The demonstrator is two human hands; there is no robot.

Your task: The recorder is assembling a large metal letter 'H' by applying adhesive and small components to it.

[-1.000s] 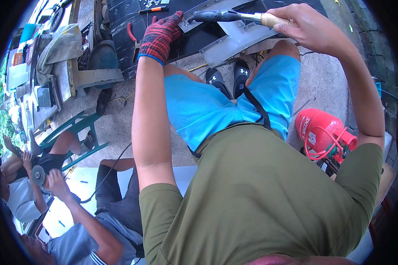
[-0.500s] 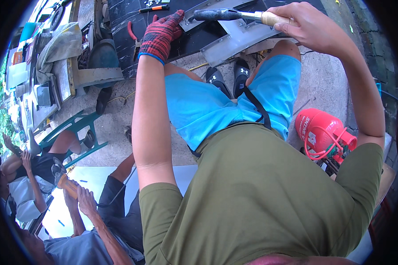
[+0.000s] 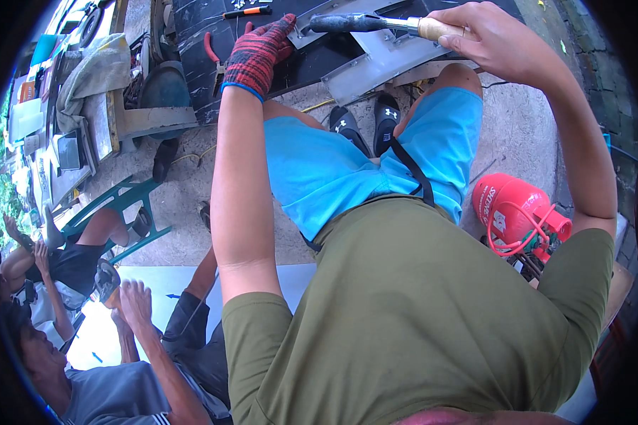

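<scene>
My left hand point(image 3: 256, 58), in a red-and-black knit glove, rests at the dark tabletop's near edge. Its fingers reach forward, with the thumb apart, beside the left end of a pale grey sheet piece point(image 3: 376, 65). My bare right hand point(image 3: 493, 39) grips the light wooden handle of a tool point(image 3: 349, 23) with a metal shank and thick dark barrel. That tool lies level above the sheet, its dark end pointing left toward the glove. Small upright bits show along the sheet's edges; contact between tool and sheet is unclear.
Red-handled pliers point(image 3: 211, 51) and an orange-and-black hand tool point(image 3: 247, 13) lie left of my glove. A red gas cylinder point(image 3: 510, 205) with a hose stands at my right. On my left are a cluttered bench point(image 3: 113, 120), a green plastic stool point(image 3: 131, 202) and two people, one holding a power tool point(image 3: 108, 283).
My hands and the wooden-handled tool stay nearly still. At lower left, the nearer person's head has come further into view, and the hands and power tool have shifted.
</scene>
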